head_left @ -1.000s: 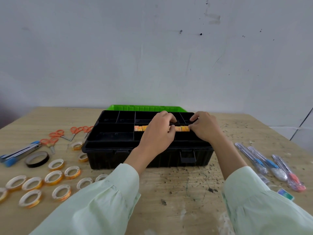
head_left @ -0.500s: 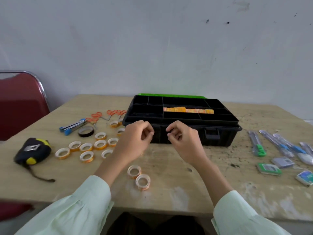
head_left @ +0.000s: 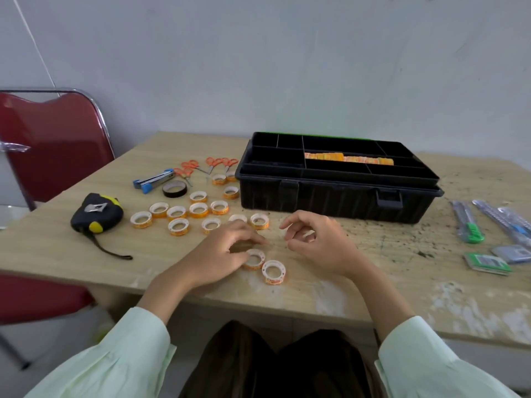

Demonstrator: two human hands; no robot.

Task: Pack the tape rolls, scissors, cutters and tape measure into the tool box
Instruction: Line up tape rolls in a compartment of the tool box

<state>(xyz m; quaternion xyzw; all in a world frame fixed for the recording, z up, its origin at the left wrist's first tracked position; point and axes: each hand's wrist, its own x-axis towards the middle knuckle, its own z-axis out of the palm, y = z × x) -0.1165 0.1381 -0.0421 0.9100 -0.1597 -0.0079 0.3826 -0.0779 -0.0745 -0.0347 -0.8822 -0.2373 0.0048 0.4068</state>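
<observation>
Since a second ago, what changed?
Both hands drew back from the row of tape rolls in the tool box to the near side of the table. The left hand now touches a loose tape roll; the right hand hovers. Row, scissors, tape measure unchanged.

Free room, as I see it: a bare strip of surface (head_left: 388, 248) runs along the front wall of the tool box (head_left: 330, 196), whose compartments lie open from above, save one holding a row of rolls (head_left: 347, 160). Obstacles: scattered tape rolls (head_left: 198, 210) and tape measure (head_left: 96, 214) at left, cutters (head_left: 468, 222) at right, two rolls (head_left: 274, 272) near the front edge.
</observation>
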